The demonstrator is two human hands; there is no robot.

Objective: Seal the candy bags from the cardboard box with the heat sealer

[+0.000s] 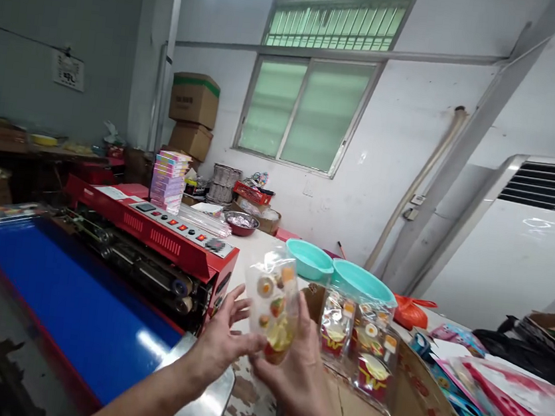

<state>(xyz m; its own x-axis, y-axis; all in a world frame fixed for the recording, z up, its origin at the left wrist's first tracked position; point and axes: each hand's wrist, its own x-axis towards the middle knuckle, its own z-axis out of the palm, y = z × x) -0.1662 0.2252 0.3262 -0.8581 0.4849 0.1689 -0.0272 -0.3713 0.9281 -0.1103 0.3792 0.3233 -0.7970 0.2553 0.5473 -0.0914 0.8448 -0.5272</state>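
Observation:
Both my hands hold a clear plastic packet (271,307) upright in front of me. Small food-shaped pieces, among them a fried egg and a strawberry shape, show through the film, with yellow and red at the bottom. My left hand (222,342) has its thumb on the packet's lower front and its fingers bent at the left edge. Around the right side wraps my right hand (302,364), its thumb at the bottom and its fingers partly hidden behind. Similar packets (374,352) lean inside an open cardboard box (417,391) at the right.
At the left stands a red machine (174,236) with a blue conveyor belt (71,298) and metal end plate (201,393). Turquoise basins (309,260) sit on the white table behind the packet. Stacked small boxes (167,182) rise behind the machine; colourful bags (510,401) lie far right.

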